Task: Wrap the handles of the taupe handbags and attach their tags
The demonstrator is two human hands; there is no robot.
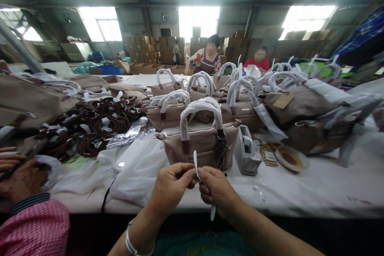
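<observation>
My left hand and my right hand meet at the table's front edge. Both are closed in a pinch on a thin white strip, whose rounded end stands up between the fingertips. A white tail also hangs below my right hand. Right behind them stands a taupe handbag, upright, its two handles wrapped in white. A dark charm with a striped tassel hangs on the bag's front. My fingers hide part of the strip.
A grey tape dispenser stands right of the bag, near brown tags and a tape roll. White plastic and coiled brown straps lie left. A co-worker's hands work at far left. More handbags fill the back.
</observation>
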